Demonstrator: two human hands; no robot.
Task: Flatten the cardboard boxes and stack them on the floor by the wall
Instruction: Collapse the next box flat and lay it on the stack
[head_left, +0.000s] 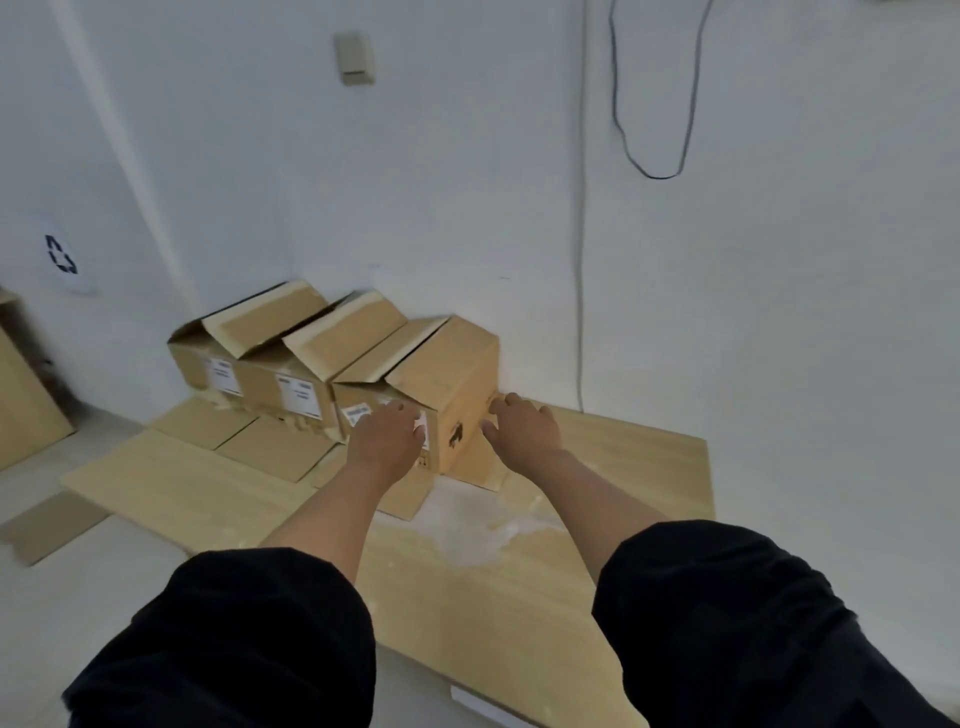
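Nearest, flat sheets (171, 483) cover the floor. Beyond, left hand (387, 439) and right hand (524, 423), fingers spread, press the nearest box (441, 374) without clasping it (three boxes by the wall (727, 260) remain unflattened).

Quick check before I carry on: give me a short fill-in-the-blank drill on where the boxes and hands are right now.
1. ____ upright boxes stand in a row against the wall.
2. Both hands are on the ____ box of the row, the nearest box.
3. The left hand rests on the face bearing a white ____.
4. The right hand touches the box's ____ side.

Missing words: three; rightmost; label; right
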